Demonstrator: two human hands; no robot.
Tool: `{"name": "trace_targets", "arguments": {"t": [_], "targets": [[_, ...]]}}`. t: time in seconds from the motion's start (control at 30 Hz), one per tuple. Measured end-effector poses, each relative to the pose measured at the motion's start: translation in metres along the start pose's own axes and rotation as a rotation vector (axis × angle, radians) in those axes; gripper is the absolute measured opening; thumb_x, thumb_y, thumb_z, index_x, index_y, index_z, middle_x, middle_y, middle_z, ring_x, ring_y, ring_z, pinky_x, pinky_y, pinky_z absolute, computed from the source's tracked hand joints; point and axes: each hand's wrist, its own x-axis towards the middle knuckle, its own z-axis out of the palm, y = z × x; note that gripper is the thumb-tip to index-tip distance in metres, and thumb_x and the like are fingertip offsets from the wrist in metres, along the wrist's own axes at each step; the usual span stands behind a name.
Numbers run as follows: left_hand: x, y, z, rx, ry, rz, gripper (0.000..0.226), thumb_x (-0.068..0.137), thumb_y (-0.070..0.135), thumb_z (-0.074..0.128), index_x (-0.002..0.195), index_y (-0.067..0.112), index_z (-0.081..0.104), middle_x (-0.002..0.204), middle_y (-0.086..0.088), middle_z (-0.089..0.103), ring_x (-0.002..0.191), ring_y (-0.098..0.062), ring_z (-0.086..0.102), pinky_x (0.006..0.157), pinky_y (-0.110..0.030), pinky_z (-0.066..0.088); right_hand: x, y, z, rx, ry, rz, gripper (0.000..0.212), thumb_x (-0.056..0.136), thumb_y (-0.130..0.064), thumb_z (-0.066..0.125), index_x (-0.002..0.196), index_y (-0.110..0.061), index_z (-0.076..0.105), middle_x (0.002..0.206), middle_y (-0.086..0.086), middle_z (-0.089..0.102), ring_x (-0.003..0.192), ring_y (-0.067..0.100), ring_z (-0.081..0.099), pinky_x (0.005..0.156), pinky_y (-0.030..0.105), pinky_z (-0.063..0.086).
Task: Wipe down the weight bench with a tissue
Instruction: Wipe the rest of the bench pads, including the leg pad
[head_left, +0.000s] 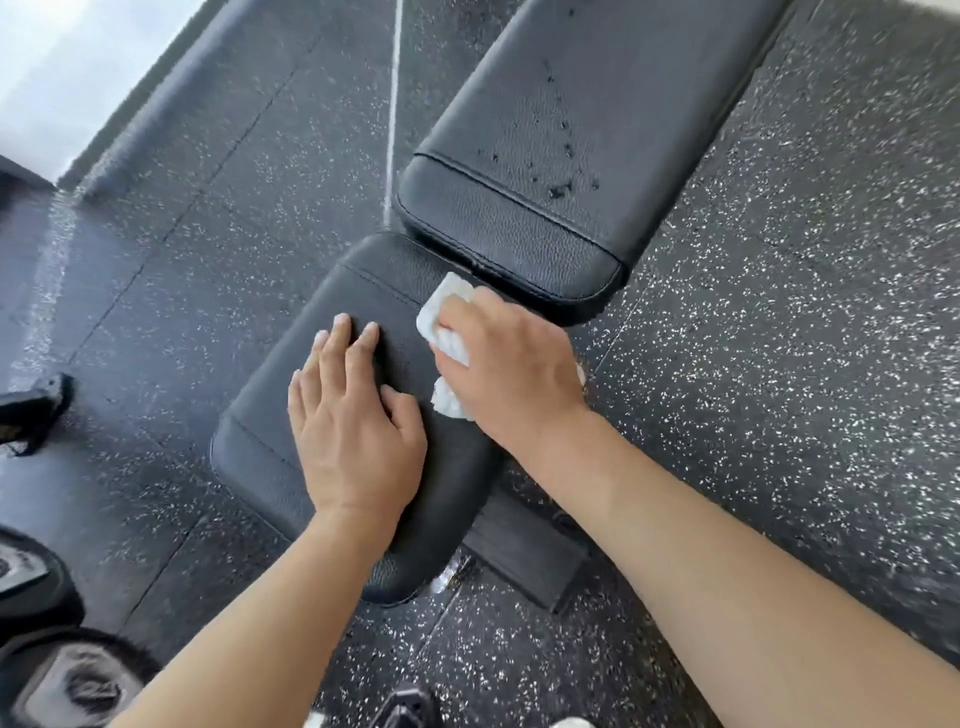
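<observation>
White tissue (451, 338) sits bunched under the right hand (511, 366), which grips it at the seat pad's one o'clock edge on the black bench (332, 291). The left hand (353, 415) lies flat, fingers straight, steadying. Sweep firmly toward the specks, perhaps droplets, at twelve o'clock on the back pad (597, 119).

Lighting: bright, even daylight. Source: upper left corner, blown out to white. Glare: pale sheen across the floor (62, 249) at left. Shadows: soft and short, dark beneath the left hand (353, 421) fingers. Blur: motion smear toward the frame edges, strongest at right and bottom. Distortion: wide-angle stretch of the forearms. Centre: reasonably sharp.
</observation>
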Motion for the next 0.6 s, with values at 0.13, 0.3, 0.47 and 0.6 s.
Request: {"name": "trace_targets", "arguments": {"t": [0.13,0.3,0.47,0.6], "targets": [[0.003,0.001,-0.002,0.000,-0.002,0.001,0.061,0.089,0.023,0.044,0.149,0.015,0.048,0.164,-0.004,0.037,0.154,-0.027,0.028,0.125,-0.053,0.022,0.060,-0.023,0.021,-0.048,-0.082,-0.165,0.014,0.092,-0.032,0.066,0.103,-0.024,0.063,0.093,0.001,0.064,0.075,0.028,0.066,0.054,0.034,0.036],[0.007,-0.002,-0.002,0.012,-0.037,-0.022,0.066,0.088,0.025,0.044,0.152,0.011,0.044,0.166,-0.002,0.034,0.156,-0.025,0.025,0.125,-0.053,0.021,0.138,-0.053,0.054,0.007,-0.173,-0.298,0.016,0.098,-0.037,0.055,0.103,-0.025,0.065,0.099,-0.003,0.065,0.086,0.027,0.068,0.064,0.036,0.046],[0.008,-0.001,-0.004,0.025,-0.058,-0.019,0.068,0.085,0.026,0.046,0.152,0.010,0.046,0.166,-0.004,0.035,0.156,-0.026,0.027,0.123,-0.056,0.024,0.185,-0.069,0.077,-0.048,-0.384,-0.445,0.028,0.101,-0.044,0.051,0.107,-0.023,0.068,0.111,0.000,0.067,0.105,0.028,0.066,0.074,0.033,0.036],[0.009,-0.003,-0.005,-0.002,-0.058,-0.014,0.068,0.085,0.026,0.048,0.151,0.011,0.047,0.165,-0.004,0.035,0.156,-0.025,0.028,0.124,-0.054,0.024,0.187,-0.065,0.083,-0.071,-0.335,-0.446,0.036,0.098,-0.052,0.049,0.092,-0.022,0.068,0.103,0.002,0.069,0.097,0.030,0.066,0.071,0.033,0.031]]}}
